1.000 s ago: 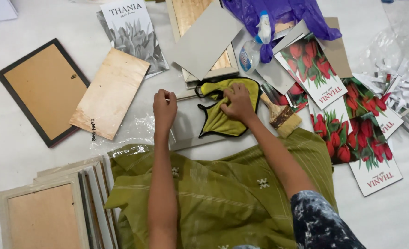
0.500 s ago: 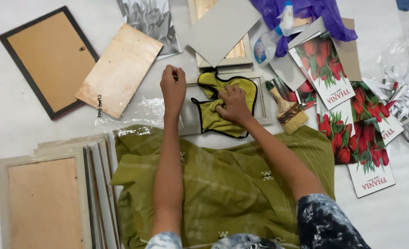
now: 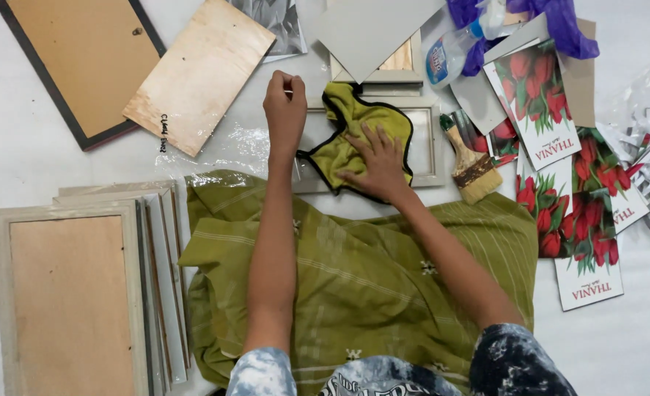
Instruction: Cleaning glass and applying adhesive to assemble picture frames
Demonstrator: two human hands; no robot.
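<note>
Soft yellow-green cloth, matt pale wooden frame, raw plywood board, glossy paper prints.

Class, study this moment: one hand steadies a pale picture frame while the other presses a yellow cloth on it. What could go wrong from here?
The right hand pressing the yellow cloth might crack the pane of the pale frame. A wide wipe could knock the paintbrush or the spray bottle close by.

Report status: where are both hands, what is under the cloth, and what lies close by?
Left hand gripping picture frame edge. Right hand flat on yellow-green cloth, pressed onto frame. Paintbrush beside frame, spray bottle above.
</note>
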